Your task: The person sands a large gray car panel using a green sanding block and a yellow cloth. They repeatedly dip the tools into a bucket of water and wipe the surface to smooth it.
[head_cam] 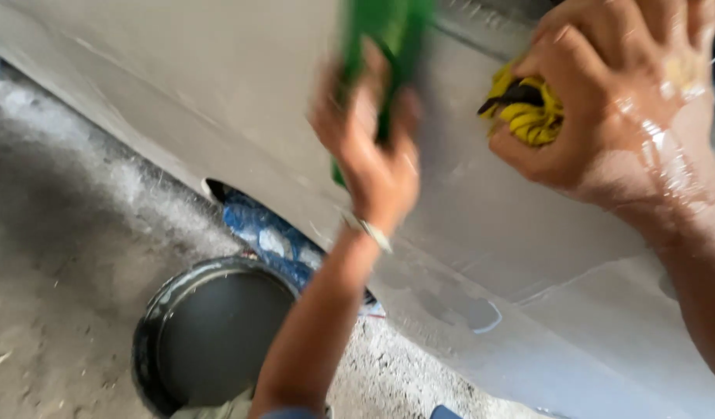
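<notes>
Gripping hands [373,155] against grey panel [218,93]

A rough, dusty concrete floor [70,256] fills the left of the frame, speckled with pale grit. At lower centre stands a round dark bucket [210,334], with a blue patterned cloth [268,240] just above it. Daylight is soft and even.

A dark round bucket [210,334] stands on gritty concrete floor [55,310].
</notes>
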